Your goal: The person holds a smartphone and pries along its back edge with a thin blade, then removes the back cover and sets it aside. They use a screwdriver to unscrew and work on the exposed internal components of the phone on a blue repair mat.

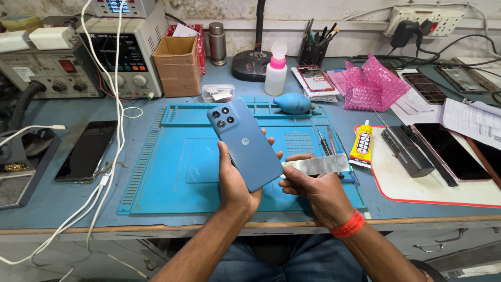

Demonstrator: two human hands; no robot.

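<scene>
Head view of a repair bench. At the centre of the frame, the left hand (236,183) grips a blue smartphone (244,142), back side up, with its camera cluster toward the upper left; the thumb lies along the phone's left edge, the palm sits under its lower end, and the fingertips (270,141) curl up round the right edge, so the phone is clasped between thumb and fingers and tilted above the blue work mat (162,183). Just right of centre, the right hand (313,190), with a red band (348,225) at the wrist, pinches a thin flat metal strip (318,165) between thumb and fingers; the strip's left end meets the phone's lower right edge, and the rest extends to the right over the mat. Tweezers (326,142) lie on the mat behind the strip. To the right are a yellow glue tube (361,145), a dark cylindrical tool (406,151) and a phone (450,151) on a white pad. In the upper centre stand a blue dust blower (292,103) and a pink-capped dispenser bottle (276,70). Crumpled pink bubble wrap (373,83) lies at upper right. At left are a black phone (87,150), white cables (112,104) and bench power supplies (122,52).
</scene>
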